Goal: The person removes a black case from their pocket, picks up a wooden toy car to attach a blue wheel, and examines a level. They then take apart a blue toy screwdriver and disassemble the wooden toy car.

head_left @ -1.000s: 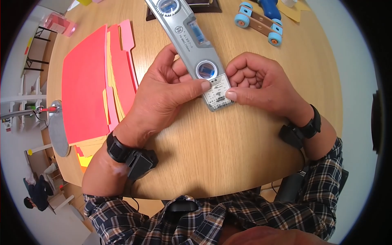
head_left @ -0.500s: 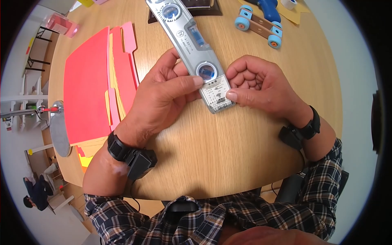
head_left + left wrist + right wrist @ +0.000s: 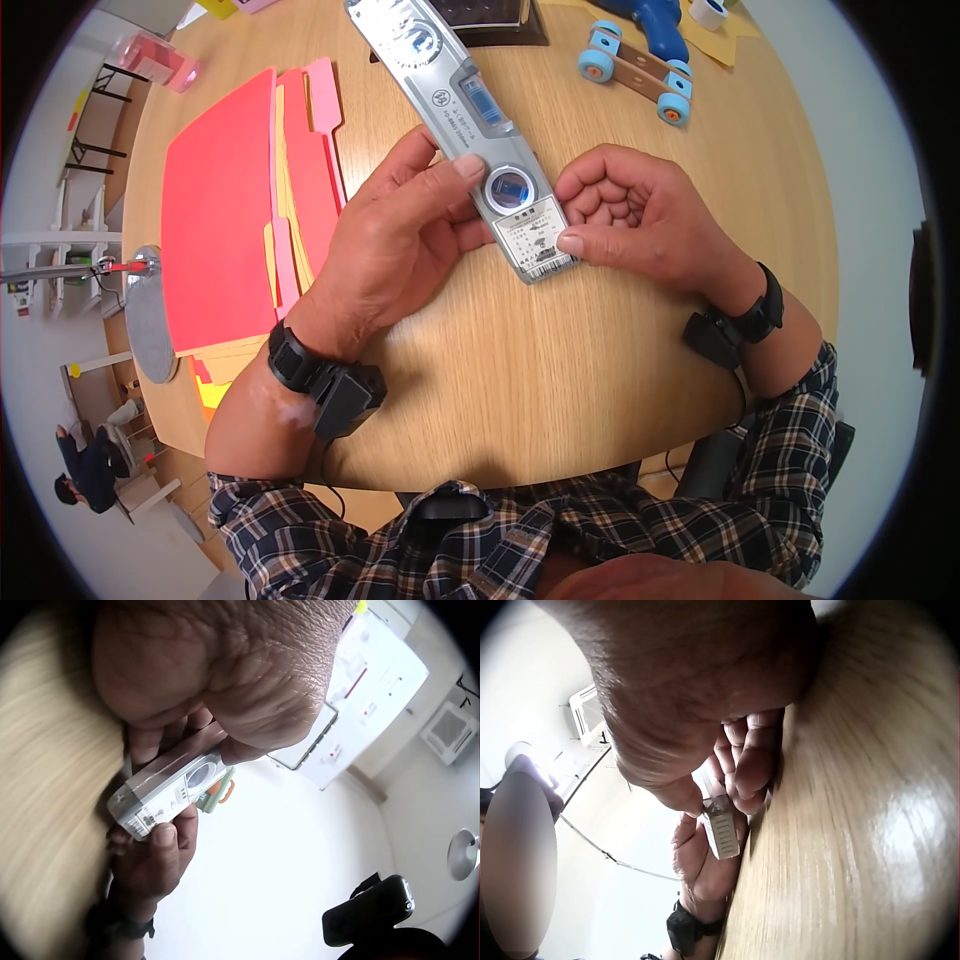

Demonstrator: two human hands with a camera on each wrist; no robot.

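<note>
A grey spirit level [image 3: 452, 112] slants across the middle of the head view, its far end glaring with light. It has blue vials and a white printed label [image 3: 535, 240] with a barcode at the near end. My left hand [image 3: 400, 230] grips it from the left, thumb on the edge beside the lower round vial, other fingers partly hidden underneath. On the other side, my right hand [image 3: 645, 215] pinches the labelled corner, thumb on the label and fingers curled. The left wrist view shows the level's side [image 3: 169, 761]; its end face [image 3: 721, 834] appears in the right wrist view.
Red and yellow folders [image 3: 225, 220] are stacked on the left of the wooden table [image 3: 560, 390]. A toy cart [image 3: 640, 75] with light-blue wheels stands at the back right, near a blue tool [image 3: 662, 30] and a tape roll [image 3: 708, 12]. A dark tray [image 3: 500, 25] lies behind the level.
My left thumb has slid off the label, up along the level's left edge past the lower round vial. The level has shifted slightly toward me; my right hand keeps its pinch.
</note>
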